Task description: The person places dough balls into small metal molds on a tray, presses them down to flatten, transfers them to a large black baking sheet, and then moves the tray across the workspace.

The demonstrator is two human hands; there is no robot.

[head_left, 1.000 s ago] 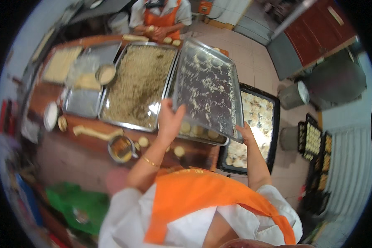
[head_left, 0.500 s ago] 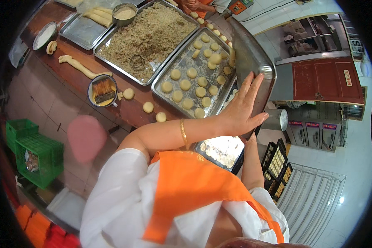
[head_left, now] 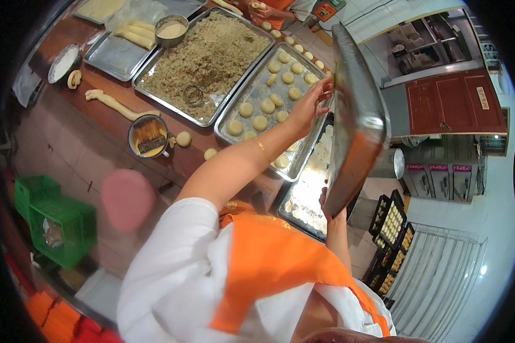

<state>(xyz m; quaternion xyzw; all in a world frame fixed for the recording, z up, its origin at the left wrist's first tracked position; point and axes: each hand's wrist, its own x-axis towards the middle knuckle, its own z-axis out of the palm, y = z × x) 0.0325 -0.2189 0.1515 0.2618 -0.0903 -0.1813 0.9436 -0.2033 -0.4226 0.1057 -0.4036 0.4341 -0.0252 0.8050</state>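
Note:
A metal baking tray (head_left: 357, 123) stands tilted nearly on edge at the right of the worktable. My right hand (head_left: 333, 210) grips its near lower edge, partly hidden behind it. My left hand (head_left: 310, 107) is beside the tray's left face, fingers apart and slightly bent; whether the fingertips touch it I cannot tell. Under my left forearm lies another metal tray (head_left: 226, 127) with round pale dough pieces (head_left: 260, 122). Below the tilted tray sits a dark-rimmed tray (head_left: 303, 200) with whitish bits on its shiny bottom.
A large tray of crumbly filling (head_left: 206, 54) holds a round cutter (head_left: 193, 95). Nearby are a mug with a brush (head_left: 148, 137), a dough roll (head_left: 117, 104) and a flour bowl (head_left: 64, 64). Another person's hand (head_left: 258, 8) is at the far end. Green crates (head_left: 60, 228) stand left, a rack (head_left: 440, 274) right.
The tilted tray has swung more upright and slightly right. My left hand has come off its rim and moved forward and left. More of the dark-rimmed tray now shows.

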